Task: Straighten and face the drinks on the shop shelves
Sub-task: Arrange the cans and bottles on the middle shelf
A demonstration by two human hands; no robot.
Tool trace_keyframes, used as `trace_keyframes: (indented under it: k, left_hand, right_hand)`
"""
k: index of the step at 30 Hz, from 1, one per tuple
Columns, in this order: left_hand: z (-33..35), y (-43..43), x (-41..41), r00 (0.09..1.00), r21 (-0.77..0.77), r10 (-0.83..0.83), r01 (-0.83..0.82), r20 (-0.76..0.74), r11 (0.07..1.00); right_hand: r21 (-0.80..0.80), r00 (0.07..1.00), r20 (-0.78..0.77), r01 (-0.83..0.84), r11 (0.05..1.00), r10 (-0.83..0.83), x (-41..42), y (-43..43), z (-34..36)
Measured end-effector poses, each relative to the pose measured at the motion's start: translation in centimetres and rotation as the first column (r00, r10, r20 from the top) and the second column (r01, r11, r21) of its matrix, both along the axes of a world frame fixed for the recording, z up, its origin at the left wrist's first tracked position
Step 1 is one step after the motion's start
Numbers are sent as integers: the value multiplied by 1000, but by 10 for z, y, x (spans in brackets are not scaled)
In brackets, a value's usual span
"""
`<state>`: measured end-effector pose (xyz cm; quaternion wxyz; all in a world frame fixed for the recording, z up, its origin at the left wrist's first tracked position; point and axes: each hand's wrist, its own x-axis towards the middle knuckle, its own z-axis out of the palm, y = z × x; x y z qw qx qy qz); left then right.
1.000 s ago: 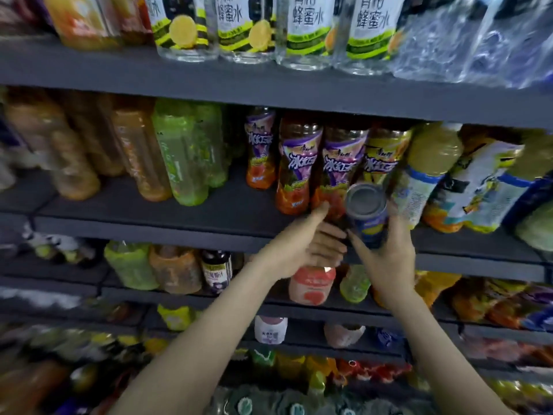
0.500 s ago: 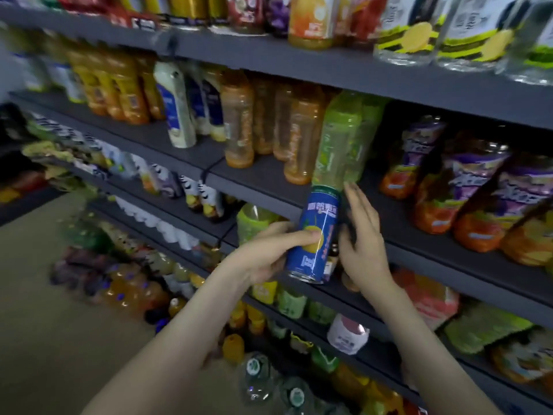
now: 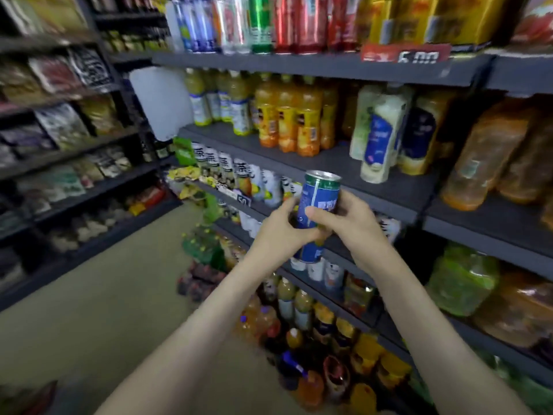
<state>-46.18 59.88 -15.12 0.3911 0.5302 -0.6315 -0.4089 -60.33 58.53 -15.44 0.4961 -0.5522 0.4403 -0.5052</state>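
Observation:
A tall blue drink can (image 3: pixel 318 194) with a green rim stands upright in the air in front of the dark shelves. My left hand (image 3: pixel 281 232) wraps its lower left side. My right hand (image 3: pixel 344 220) grips it from the right, thumb across the label. Behind the can runs a shelf (image 3: pixel 335 166) with orange juice bottles (image 3: pixel 294 121) and pale bottles with blue labels (image 3: pixel 378 136). Rows of white-labelled bottles (image 3: pixel 227 169) fill the shelf below it, to the left.
The top shelf holds cans and bottles (image 3: pixel 263 22) above a red price tag (image 3: pixel 407 55). Large orange bottles (image 3: pixel 484 163) lie at right, a green pack (image 3: pixel 463 283) lower down. Bottles (image 3: pixel 299 339) crowd the bottom shelf. Snack shelves (image 3: pixel 59 130) line the left; beige floor (image 3: pixel 104 310) lies between.
The view has swung left along the aisle. The can went from my right hand alone to both hands and now stands upright before a different shelf section.

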Motion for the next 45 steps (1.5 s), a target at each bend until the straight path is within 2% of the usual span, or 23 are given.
trace_keyframes:
  k: [5,10,12,18,21,26,29,34,37,42,45]
  left_hand:
    - [9,-57,89,993,-126,100,-93,57,988]
    - [17,-134,169,974,-223,224,-223,-22,949]
    - [25,-169,203,960,-261,273,-280,-66,924]
    - [74,-269,296,939,-377,339,-334,-53,864]
    - [92,-317,333,942,-417,328,-329,-78,847]
    - [129,-405,377,955,-461,252,-297,-158,836]
    - [155,-464,391,954,-511,214,-294,-210,808]
    - [188,-546,399,977,-557,161,-212,-141,803]
    - [200,-581,399,988,-570,146,-151,-54,808]
    - [196,-620,393,996,-524,74,-90,-52,847]
    - [201,-636,389,999,-476,33,-22,13,879]
  right_hand:
    - [-51,998,27,-53,997,54,90,-63,12]
    - [-101,986,-8,-165,981,165,176,-149,29]
    - [-173,983,-52,-181,968,174,214,-188,38]
    - [-382,993,-55,-122,916,109,316,-289,77]
    - [-474,988,-148,-110,874,44,352,-331,102]
    - [-623,951,-183,84,777,-250,374,-392,124]
    - [-691,875,-154,237,683,-459,374,-423,137]
    - [-747,655,-191,386,542,-731,384,-462,156]
    - [-738,538,-287,404,541,-793,395,-482,163]
    - [-747,386,-350,435,503,-853,413,-503,166]
    - [-725,271,-436,458,514,-858,418,-515,172]
